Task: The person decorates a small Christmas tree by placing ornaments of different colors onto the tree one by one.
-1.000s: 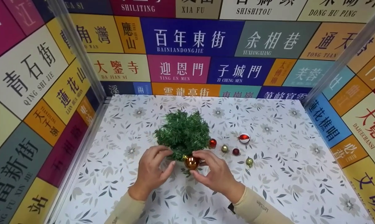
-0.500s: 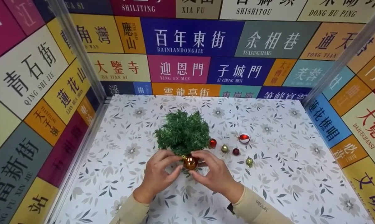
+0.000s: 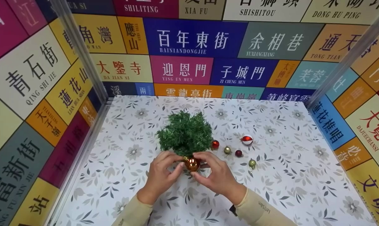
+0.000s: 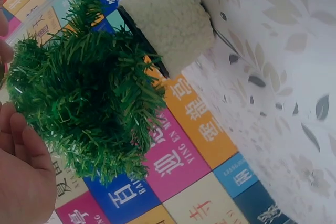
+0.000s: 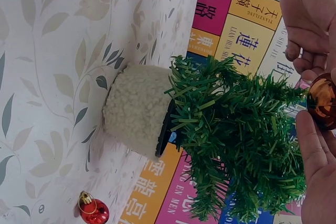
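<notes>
A shiny copper-coloured Christmas bauble [image 3: 192,164] is held in front of a small artificial Christmas tree [image 3: 184,130]. My right hand [image 3: 219,174] pinches its round body between thumb and fingers. On the other side, my left hand [image 3: 162,177] has thumb and fingertips at its gold cap, right by the lowest branches seen from above. In the right wrist view the bauble [image 5: 323,100] sits beside the branch tips, with both hands around it. The tree stands upright in a pale, rough-surfaced pot [image 5: 136,108], which the branches hide in the head view.
Right of the tree lie several small baubles: a red one [image 3: 215,144], a gold one [image 3: 227,150], a dark red one [image 3: 238,153], a red-and-white one [image 3: 247,140] and a yellow-green one [image 3: 252,163]. A leaf-patterned cloth [image 3: 287,188] covers the table, enclosed by sign-printed walls [image 3: 195,37].
My left hand has moved right, bringing its thumb and fingers to the bauble's cap. The bauble has shifted slightly left in my right hand; the tree stays in place.
</notes>
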Available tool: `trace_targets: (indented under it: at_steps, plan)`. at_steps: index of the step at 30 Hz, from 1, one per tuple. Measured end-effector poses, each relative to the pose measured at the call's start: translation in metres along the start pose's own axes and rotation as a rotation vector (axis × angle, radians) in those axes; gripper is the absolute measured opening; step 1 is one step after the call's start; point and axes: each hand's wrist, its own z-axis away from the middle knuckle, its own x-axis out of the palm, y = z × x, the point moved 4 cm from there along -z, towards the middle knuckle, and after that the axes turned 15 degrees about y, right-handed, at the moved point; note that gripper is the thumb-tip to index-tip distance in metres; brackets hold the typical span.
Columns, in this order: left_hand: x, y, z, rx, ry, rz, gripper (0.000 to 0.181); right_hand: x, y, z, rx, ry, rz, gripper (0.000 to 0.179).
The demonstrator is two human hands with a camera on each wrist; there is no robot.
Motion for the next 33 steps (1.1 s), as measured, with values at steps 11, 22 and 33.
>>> trace_targets:
  at_steps: [11, 22, 33]
  plan:
    - [-0.002, -0.002, -0.003, -0.022, 0.028, 0.011, 0.007, 0.0, 0.001, 0.002, -0.027, 0.005, 0.029, 0.053]
    - [-0.007, -0.005, -0.005, -0.196, 0.044, 0.187, 0.024, 0.008, 0.001, 0.014, -0.099, -0.009, 0.202, 0.054]
    - [-0.004, -0.001, -0.011, -0.229, -0.03, 0.201, 0.018, 0.011, 0.003, 0.017, -0.107, -0.038, 0.263, 0.056]
